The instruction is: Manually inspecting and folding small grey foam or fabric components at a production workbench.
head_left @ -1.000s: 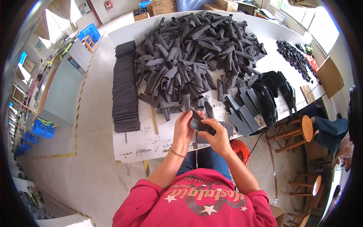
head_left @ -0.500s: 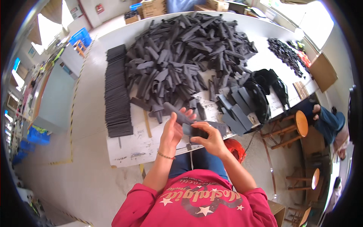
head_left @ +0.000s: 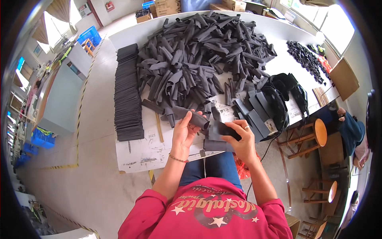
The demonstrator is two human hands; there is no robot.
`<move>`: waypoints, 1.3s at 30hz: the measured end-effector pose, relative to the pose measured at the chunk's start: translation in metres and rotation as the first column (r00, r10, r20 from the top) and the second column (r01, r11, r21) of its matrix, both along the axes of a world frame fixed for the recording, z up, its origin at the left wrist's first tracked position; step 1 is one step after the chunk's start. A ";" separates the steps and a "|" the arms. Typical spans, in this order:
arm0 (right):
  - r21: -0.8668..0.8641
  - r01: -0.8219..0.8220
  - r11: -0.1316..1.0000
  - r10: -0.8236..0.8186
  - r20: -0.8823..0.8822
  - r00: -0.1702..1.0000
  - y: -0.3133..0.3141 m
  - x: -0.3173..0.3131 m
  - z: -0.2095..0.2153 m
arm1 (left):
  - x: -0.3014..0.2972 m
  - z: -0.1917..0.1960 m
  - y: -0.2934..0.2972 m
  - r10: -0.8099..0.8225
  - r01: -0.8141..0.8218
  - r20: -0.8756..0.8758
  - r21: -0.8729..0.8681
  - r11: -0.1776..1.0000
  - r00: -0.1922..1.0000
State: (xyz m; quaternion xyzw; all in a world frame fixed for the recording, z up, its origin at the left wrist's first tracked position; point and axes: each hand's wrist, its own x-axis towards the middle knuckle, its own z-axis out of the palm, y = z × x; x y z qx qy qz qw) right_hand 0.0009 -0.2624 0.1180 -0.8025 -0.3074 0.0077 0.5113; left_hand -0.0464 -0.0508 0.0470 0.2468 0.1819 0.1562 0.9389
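My left hand (head_left: 183,134) is closed around one end of a dark grey fabric tube (head_left: 196,118), whose open end points right. In my right hand (head_left: 243,140) is a flat dark grey piece (head_left: 218,130), pinched between thumb and fingers; its left part is blurred, and I cannot tell whether it touches the tube. Below it, another flat grey piece (head_left: 217,145) lies at the table's near edge. Beyond my hands rises a big heap of similar grey tubes (head_left: 187,75). Several flat grey plates (head_left: 254,119) lie to the right of my right hand.
A long stack of dark flat pieces (head_left: 129,95) lines the left of the white table (head_left: 137,157). Black curved items (head_left: 274,107) with a cable sit at the right. Small black parts (head_left: 304,57) lie far right. Wooden stools (head_left: 320,132) and another person (head_left: 352,133) are beyond.
My hands have moved apart: the right has gone right with the flat piece, and the tube in my left hand has tipped to point its open end right.
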 end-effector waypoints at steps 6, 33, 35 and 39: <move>-0.084 -0.003 0.996 0.031 0.334 0.942 0.006 -0.001 -0.011 | 0.001 -0.004 -0.004 -0.013 0.013 0.006 -0.056 0.998 1.000; -0.171 0.131 0.976 -0.003 0.597 0.802 0.033 -0.012 -0.023 | -0.008 0.034 -0.045 0.094 -0.102 0.079 0.102 0.990 0.992; -0.079 0.063 0.995 -0.017 0.489 0.872 0.042 -0.019 -0.027 | -0.002 0.030 -0.049 0.033 -0.065 0.261 0.116 0.991 0.965; -0.040 0.011 0.999 0.009 0.478 0.878 0.046 -0.024 -0.030 | -0.003 0.017 -0.047 -0.066 0.032 0.273 0.127 0.991 0.960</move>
